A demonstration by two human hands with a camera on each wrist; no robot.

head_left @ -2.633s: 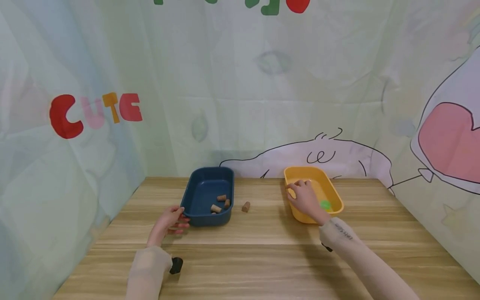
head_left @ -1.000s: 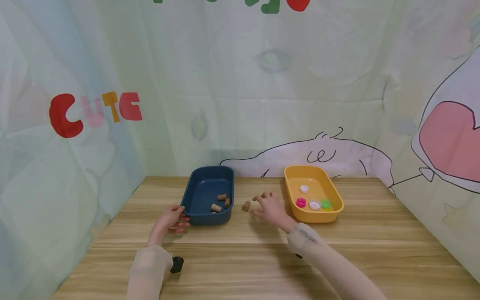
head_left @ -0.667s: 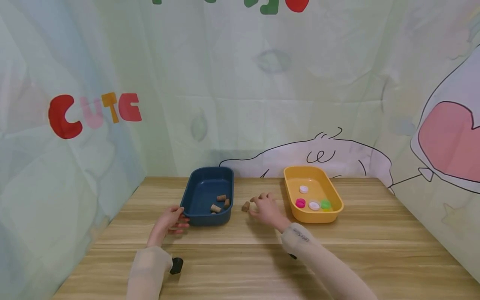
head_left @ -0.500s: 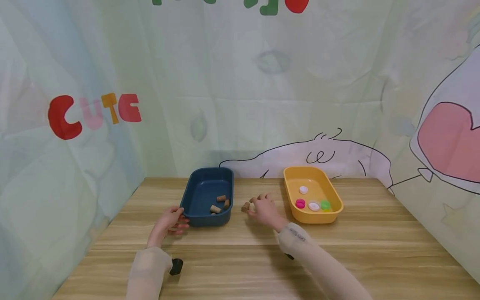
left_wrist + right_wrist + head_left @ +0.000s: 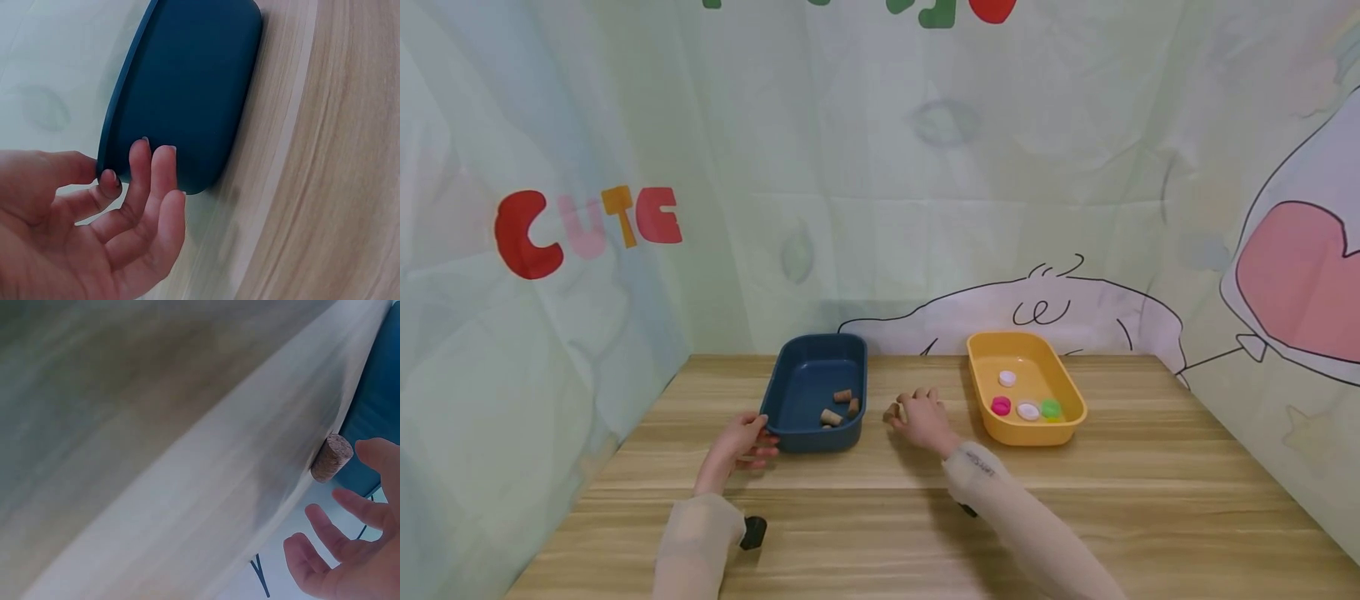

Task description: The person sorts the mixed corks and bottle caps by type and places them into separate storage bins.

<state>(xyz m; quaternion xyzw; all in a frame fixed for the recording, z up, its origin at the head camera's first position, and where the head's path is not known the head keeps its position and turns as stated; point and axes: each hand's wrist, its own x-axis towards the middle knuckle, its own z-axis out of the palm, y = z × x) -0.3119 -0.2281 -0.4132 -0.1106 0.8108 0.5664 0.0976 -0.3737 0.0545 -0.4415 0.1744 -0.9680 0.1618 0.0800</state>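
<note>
My left hand (image 5: 739,442) pinches the near left corner of a dark blue plastic bin (image 5: 815,442) between thumb and index finger. In the left wrist view, the other fingers (image 5: 164,169) lie loosely against its outer wall. Several corks (image 5: 831,417) are inside that bin. One more cork (image 5: 331,460) stands or lies on the table to the right of the blue bin. My right hand (image 5: 927,425) is spread around this loose cork with its fingers bent. The right wrist view shows a small gap between the fingertips and the cork.
A yellow bin (image 5: 1033,434) stands on the right, holding several bottle caps: white, pink (image 5: 1001,406), green (image 5: 1051,408) and a yellow bit. Behind the wooden table (image 5: 850,533) hangs a printed cloth (image 5: 880,250).
My right hand has left the yellow bin and moved left to the loose cork, closing in on it. My left hand keeps its place at the blue bin's corner.
</note>
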